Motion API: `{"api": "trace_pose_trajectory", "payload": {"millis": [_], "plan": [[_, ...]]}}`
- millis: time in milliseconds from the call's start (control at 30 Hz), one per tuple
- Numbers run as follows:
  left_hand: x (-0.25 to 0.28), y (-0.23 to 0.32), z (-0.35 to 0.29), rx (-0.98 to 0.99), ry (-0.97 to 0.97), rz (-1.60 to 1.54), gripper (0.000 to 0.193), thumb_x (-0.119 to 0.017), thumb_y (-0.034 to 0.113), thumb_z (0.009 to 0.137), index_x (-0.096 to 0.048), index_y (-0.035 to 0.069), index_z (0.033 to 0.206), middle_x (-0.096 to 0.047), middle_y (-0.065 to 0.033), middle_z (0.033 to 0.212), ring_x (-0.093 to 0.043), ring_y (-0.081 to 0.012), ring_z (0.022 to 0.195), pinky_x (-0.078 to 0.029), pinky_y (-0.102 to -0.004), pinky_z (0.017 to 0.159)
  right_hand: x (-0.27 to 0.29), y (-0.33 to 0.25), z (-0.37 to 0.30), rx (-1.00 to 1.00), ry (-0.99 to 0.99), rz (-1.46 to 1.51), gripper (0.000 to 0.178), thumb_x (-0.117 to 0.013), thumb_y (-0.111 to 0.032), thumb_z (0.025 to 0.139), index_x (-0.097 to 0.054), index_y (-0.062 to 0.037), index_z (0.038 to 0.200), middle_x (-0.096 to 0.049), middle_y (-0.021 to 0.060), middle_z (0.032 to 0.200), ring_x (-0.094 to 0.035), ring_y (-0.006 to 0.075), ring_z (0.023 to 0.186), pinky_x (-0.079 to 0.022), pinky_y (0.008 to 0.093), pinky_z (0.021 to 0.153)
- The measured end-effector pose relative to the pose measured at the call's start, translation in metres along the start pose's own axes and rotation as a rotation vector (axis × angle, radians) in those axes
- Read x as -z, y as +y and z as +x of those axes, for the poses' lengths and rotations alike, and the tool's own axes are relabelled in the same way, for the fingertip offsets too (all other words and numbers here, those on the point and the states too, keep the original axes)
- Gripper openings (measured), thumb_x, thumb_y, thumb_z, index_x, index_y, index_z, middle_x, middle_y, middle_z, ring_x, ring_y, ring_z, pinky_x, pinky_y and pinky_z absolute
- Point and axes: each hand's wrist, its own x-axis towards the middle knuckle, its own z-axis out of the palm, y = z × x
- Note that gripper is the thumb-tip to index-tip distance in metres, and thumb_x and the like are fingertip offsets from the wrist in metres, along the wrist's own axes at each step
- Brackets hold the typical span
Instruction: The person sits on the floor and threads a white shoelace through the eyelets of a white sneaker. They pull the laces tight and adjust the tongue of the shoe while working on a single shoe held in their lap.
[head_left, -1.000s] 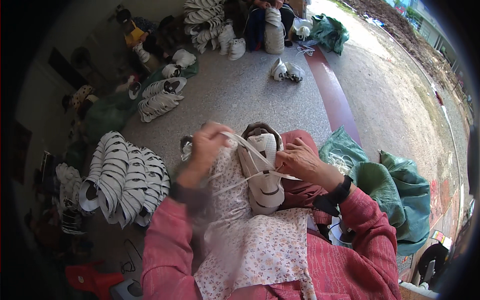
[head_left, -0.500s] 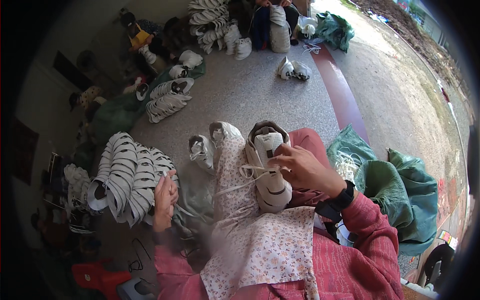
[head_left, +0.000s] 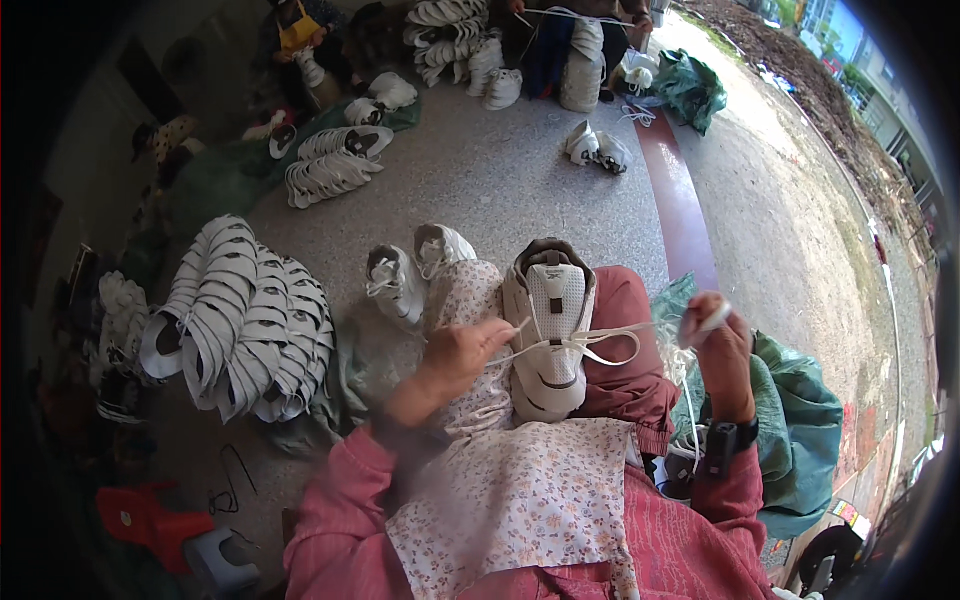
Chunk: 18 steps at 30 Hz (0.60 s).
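A white shoe (head_left: 557,295) with a dark collar lies on my lap, its toe toward me. White shoelace (head_left: 612,345) crosses its lower eyelets and loops out to the right. Left of the shoe, my left hand (head_left: 455,362) is closed in a pinch on one end of the lace. My right hand (head_left: 718,345) is raised to the right, its fingers closed on the lace, partly smeared by motion. A floral apron (head_left: 520,500) covers my lap. Two laced white shoes (head_left: 398,285) stand on the floor beyond my left knee.
Stacked white shoe uppers (head_left: 250,320) pile up on my left. Green sacks (head_left: 795,430) sit on my right. A red plastic stool (head_left: 150,525) is at the lower left. Two shoes (head_left: 597,148) lie on the floor ahead. Co-workers sit at the back.
My left hand has come from the stacked uppers to the shoe and now pinches lace. My right hand has moved off the shoe to the right, drawing lace out with it.
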Motion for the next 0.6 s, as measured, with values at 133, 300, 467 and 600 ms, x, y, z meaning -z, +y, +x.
{"api": "trace_pose_trajectory", "payload": {"millis": [133, 300, 467, 600], "plan": [[-0.017, 0.0, 0.008, -0.188, -0.087, 0.097, 0.021, -0.06, 0.024, 0.098, -0.069, 0.006, 0.092, -0.068, -0.0137, 0.082, -0.067, -0.0331, 0.075, -0.053, -0.0429, 0.065, 0.068, 0.012, -0.027, -0.091, 0.378, 0.143, 0.031, -0.05, -0.027, 0.107, -0.059, 0.0001, 0.12, -0.059, 0.0025, 0.083, -0.052, 0.0106, 0.067, -0.045, 0.025, 0.062], [-0.022, 0.0, 0.003, -0.216, -0.111, 0.145, 0.02, -0.062, 0.024, 0.096, -0.068, 0.007, 0.089, -0.067, -0.0142, 0.075, -0.069, -0.0343, 0.071, -0.052, -0.0435, 0.063, 0.12, 0.049, -0.054, -0.209, 0.483, 0.337, 0.036, -0.051, -0.025, 0.106, -0.054, 0.0033, 0.129, -0.06, 0.0024, 0.086, -0.054, 0.0096, 0.072, -0.046, 0.0248, 0.063], [-0.019, 0.013, -0.001, 0.017, -0.049, 0.002, 0.02, -0.063, 0.024, 0.097, -0.07, 0.007, 0.094, -0.069, -0.0146, 0.077, -0.07, -0.0335, 0.072, -0.053, -0.0414, 0.061, 0.101, 0.063, -0.047, -0.247, 0.444, 0.365, 0.037, -0.051, -0.027, 0.106, -0.053, 0.002, 0.129, -0.061, 0.003, 0.087, -0.055, 0.0113, 0.072, -0.047, 0.0263, 0.065], [-0.023, 0.012, -0.007, 0.03, 0.009, -0.035, 0.02, -0.063, 0.025, 0.097, -0.072, 0.007, 0.099, -0.07, -0.0152, 0.078, -0.07, -0.0339, 0.073, -0.053, -0.0407, 0.061, 0.088, 0.056, -0.041, -0.271, 0.432, 0.346, 0.034, -0.052, -0.02, 0.105, -0.053, 0.0039, 0.129, -0.063, 0.0054, 0.089, -0.058, 0.0131, 0.075, -0.049, 0.029, 0.068]]}}
